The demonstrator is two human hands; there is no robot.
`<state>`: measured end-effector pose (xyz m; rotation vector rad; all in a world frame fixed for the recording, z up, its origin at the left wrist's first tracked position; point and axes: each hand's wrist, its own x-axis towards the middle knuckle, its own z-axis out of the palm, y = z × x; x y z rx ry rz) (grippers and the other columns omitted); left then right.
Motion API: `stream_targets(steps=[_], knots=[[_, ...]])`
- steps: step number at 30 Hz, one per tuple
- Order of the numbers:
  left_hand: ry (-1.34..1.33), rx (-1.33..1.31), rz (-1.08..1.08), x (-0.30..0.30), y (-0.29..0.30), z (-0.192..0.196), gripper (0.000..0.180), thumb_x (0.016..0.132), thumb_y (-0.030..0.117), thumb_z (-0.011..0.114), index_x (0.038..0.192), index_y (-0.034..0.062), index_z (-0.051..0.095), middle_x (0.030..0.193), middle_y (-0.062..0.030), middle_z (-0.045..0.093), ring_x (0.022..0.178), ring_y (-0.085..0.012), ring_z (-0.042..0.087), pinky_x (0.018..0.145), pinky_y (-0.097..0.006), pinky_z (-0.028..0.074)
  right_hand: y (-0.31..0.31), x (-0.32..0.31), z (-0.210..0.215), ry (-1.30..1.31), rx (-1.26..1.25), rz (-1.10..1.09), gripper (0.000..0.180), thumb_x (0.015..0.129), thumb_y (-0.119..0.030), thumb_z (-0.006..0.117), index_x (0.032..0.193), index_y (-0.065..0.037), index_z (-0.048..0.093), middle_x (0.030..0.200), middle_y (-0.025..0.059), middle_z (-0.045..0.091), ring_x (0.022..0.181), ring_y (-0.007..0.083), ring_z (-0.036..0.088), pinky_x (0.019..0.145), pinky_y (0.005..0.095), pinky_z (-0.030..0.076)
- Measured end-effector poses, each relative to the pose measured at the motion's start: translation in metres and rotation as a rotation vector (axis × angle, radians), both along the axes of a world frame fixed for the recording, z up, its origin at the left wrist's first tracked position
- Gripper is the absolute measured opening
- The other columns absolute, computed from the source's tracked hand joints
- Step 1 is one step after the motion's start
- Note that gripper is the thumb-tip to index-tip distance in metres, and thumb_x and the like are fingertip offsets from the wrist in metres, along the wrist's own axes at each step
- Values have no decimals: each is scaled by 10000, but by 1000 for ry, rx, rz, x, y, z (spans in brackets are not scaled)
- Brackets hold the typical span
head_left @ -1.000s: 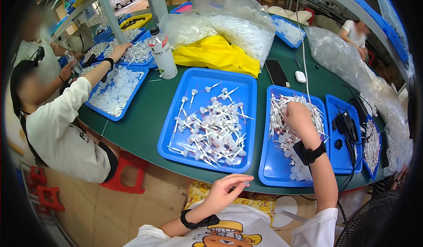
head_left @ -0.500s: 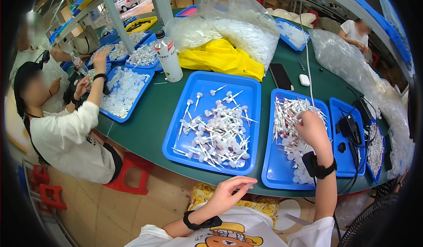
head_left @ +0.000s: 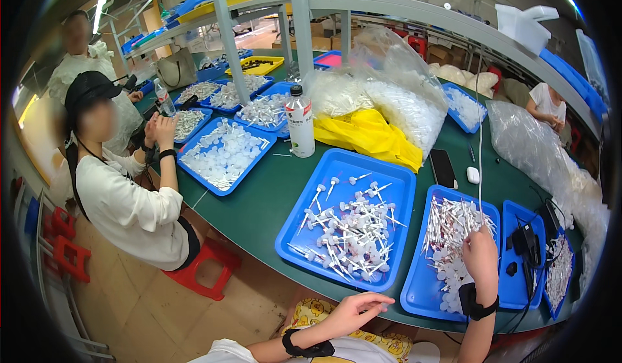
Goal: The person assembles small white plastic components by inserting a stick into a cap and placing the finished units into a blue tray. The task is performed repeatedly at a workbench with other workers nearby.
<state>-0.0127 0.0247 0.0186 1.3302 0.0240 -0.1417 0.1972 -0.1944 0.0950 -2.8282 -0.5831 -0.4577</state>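
My right hand (head_left: pixel 481 254) is over the narrow blue tray (head_left: pixel 414 293), its fingers closed among thin white sticks (head_left: pixel 446 223); what they pinch is hidden. Translucent round caps (head_left: pixel 451 293) lie nearer me in that tray. My left hand (head_left: pixel 355 314) hovers by the table's front edge with thumb and fingers together; a small pale bit shows at the fingertips, too small to name. Just beyond it stands a larger blue tray (head_left: pixel 295 233), where white sticks with round translucent caps (head_left: pixel 356 233) lie in a loose heap. Both wrists wear black bands.
Right of the trays, another blue tray (head_left: pixel 512 298) holds black adapters and cables. A phone (head_left: pixel 443 168), white case (head_left: pixel 473 175), bottle (head_left: pixel 300 123) and yellow bag (head_left: pixel 369 136) lie or stand behind. A white cord (head_left: pixel 478 104) hangs over the narrow tray. A co-worker (head_left: pixel 116 188) sits left.
The view has tilted up and swung left, so the table appears lower and farther right. My right fingers have moved farther into the sticks. The seated co-worker's hands have come together.
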Motion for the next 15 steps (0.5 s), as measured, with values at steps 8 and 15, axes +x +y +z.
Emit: stream_targets(steps=[8,15], knots=[[-11,-83,57,-3,5,19,291,1002,88,532,1275,9,595,1198,-66,645,1056,-139,628,932,-283,493,14,-22,29,-94,468,-13,66,825,-4,642,875,37,656,808,176,666,781,305,645,724,385,488],[-103,-263,213,6,14,46,261,1006,103,514,1214,-16,617,1165,-79,646,930,-118,621,861,-267,491,28,-76,59,-55,690,74,124,826,34,639,945,40,673,825,160,699,721,233,675,696,304,506]])
